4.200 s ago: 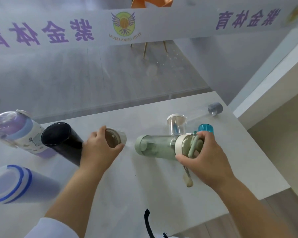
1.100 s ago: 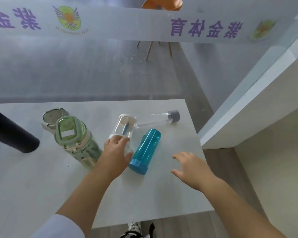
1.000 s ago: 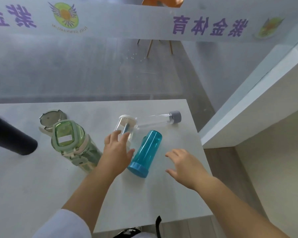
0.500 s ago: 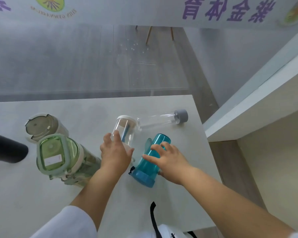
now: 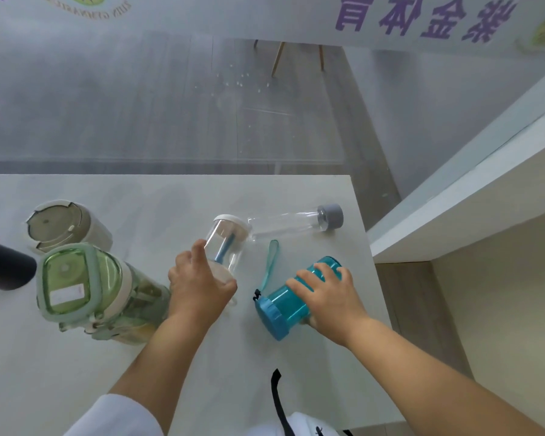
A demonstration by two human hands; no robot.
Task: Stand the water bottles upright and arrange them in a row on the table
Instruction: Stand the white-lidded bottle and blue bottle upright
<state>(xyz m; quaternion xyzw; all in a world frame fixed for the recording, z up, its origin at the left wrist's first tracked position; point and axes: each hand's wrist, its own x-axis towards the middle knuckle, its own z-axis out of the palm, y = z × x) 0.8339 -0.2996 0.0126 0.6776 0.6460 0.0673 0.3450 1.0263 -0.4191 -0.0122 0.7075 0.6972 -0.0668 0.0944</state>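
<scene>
My right hand (image 5: 326, 297) grips a teal bottle (image 5: 288, 298) that lies on its side near the table's right edge, blue cap toward me, its green strap (image 5: 269, 262) trailing away. My left hand (image 5: 199, 286) holds the near end of a short clear bottle with white ends (image 5: 225, 242), tilted over the table. A slim clear bottle with a grey cap (image 5: 296, 220) lies flat behind them. A green bottle (image 5: 92, 291) and a beige-lidded bottle (image 5: 66, 225) stand upright at the left.
The light table (image 5: 202, 357) ends just right of the teal bottle; a white ledge (image 5: 469, 184) rises beyond. A black bottle (image 5: 4, 267) pokes in at the left edge. A frosted glass wall stands behind the table. A black strap (image 5: 277, 394) hangs below me.
My right hand reached in and closed on the teal bottle, which has shifted right with its strap now showing. My left hand stays on the short clear bottle. The green bottle now stands upright.
</scene>
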